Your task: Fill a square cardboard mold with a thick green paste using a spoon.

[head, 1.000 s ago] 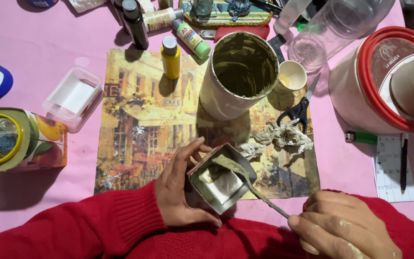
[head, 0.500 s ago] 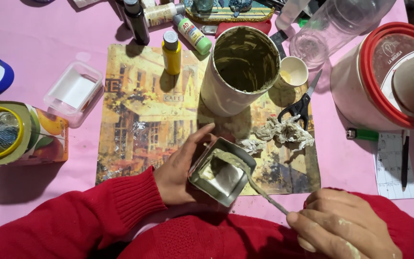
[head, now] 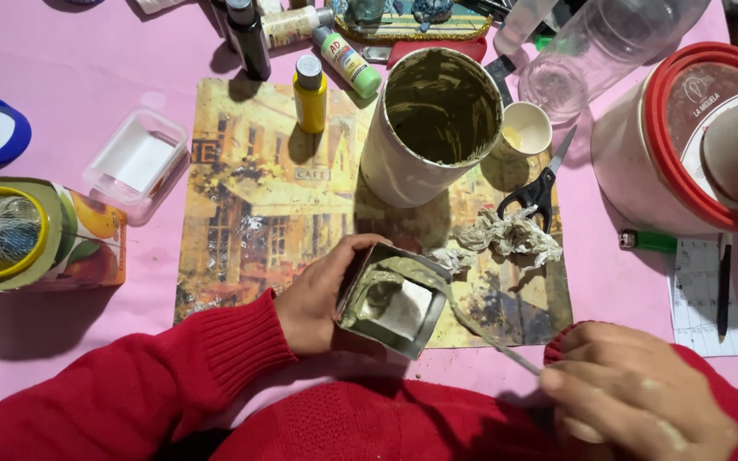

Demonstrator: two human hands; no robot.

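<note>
Both hands busy: left fingers (head: 335, 273) wrap square tin (head: 390, 299); right hand (head: 634, 401) apparently pinches brush (head: 489, 337).

Red ribbed-knit sleeves (head: 215, 367), perhaps wool

The left hand (head: 322, 294) covers the near wall of the square carton (head: 390, 300). The brush (head: 489, 337) has its handle hidden inside the right hand (head: 638, 401), which the bottom edge cuts off. The red-rimmed bucket (head: 642, 154) runs past the right edge.
</note>
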